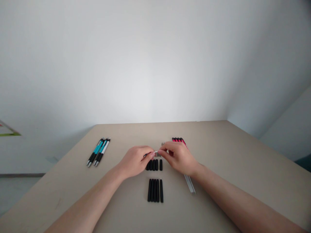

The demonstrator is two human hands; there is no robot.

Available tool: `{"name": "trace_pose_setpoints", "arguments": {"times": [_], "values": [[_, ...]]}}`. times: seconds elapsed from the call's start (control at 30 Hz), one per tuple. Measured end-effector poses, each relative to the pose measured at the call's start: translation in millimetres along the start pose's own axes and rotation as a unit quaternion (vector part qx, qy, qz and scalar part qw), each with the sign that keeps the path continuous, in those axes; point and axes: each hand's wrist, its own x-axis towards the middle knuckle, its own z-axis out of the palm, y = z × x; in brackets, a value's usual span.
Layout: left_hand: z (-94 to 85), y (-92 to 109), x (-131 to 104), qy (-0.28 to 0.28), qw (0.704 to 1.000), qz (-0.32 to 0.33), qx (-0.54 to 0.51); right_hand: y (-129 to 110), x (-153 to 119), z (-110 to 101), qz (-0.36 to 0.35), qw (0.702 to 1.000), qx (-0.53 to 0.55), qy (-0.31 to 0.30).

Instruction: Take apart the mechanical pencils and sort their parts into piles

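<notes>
1. Fingers of the left hand (136,161) clamp a thin white rod (155,151).
2. The right hand (178,157) pinches its three-o'clock end, fingertips together.
3. From the rod, black tubes (155,191) lie at six o'clock, pens (98,149) at nine, white sticks (190,185) near four.

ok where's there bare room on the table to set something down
Bare tabletop spans from the right forearm to the table's right edge, and another patch separates the teal-and-white pens from the left hand. The middle is crowded: short black tubes, long black tubes, pink barrels, silver rods.
</notes>
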Motion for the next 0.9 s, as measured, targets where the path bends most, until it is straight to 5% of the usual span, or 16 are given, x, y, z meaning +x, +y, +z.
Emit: {"name": "trace_pose_setpoints", "arguments": {"times": [0.33, 0.43, 0.63, 0.9], "values": [[-1.6, -2, -1, 0.046, 0.998, -0.032, 0.006, 13, 0, -14, 0.177, 0.958, 0.206, 0.087], [-1.4, -3, 0, 0.05, 0.999, -0.018, 0.011, 14, 1, -18, 0.195, 0.946, 0.256, 0.025], [-1.6, -3, 0, 0.036, 0.998, 0.053, -0.019, 10, 1, -23, 0.219, 0.884, 0.353, -0.212], [-1.1, -1, 0, 0.026, 0.992, 0.125, -0.016, 1, 3, -13, 0.244, 0.888, 0.344, -0.185]]}}
